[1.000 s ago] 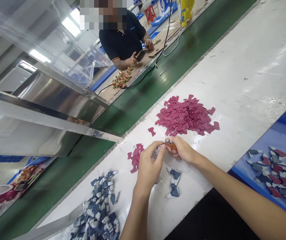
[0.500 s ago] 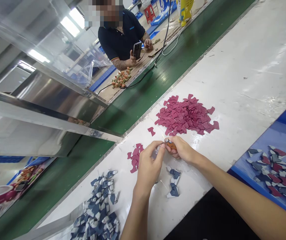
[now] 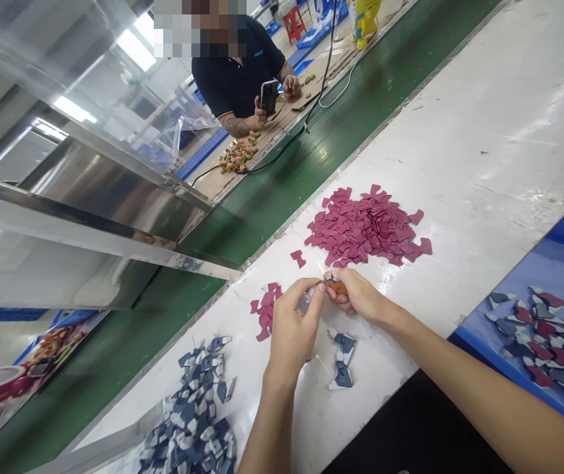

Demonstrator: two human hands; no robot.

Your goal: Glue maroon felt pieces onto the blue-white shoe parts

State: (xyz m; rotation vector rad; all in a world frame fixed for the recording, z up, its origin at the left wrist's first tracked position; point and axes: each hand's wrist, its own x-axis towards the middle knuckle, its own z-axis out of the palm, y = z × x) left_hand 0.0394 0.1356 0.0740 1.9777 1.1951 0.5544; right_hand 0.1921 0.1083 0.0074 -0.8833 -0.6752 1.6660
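My right hand [image 3: 355,293] is closed round an orange lighter [image 3: 337,285] with a metal top. A small pale flame [image 3: 322,268] shows at that top. Close against it, my left hand [image 3: 297,322] pinches with thumb and forefinger something too small and hidden to make out. A pale, clear-looking bit shows between its fingers. Below the hands lie two joined blue-and-white pieces [image 3: 345,359] on the white table. Just left of my left hand is a small group of dark pink flat pieces [image 3: 266,313], and a single pink piece [image 3: 298,258] lies above.
A large heap of pink pieces [image 3: 368,227] lies beyond my hands. Blue-and-white pieces [image 3: 187,415] are piled at lower left. A blue bin [image 3: 563,247] at right holds assembled pieces. Across a green conveyor belt [image 3: 331,148], a co-worker [image 3: 235,72] holds a phone [image 3: 268,97].
The flame at the lighter's top shows more plainly now. Both hands stay nearly in place, and the view has shifted very slightly.
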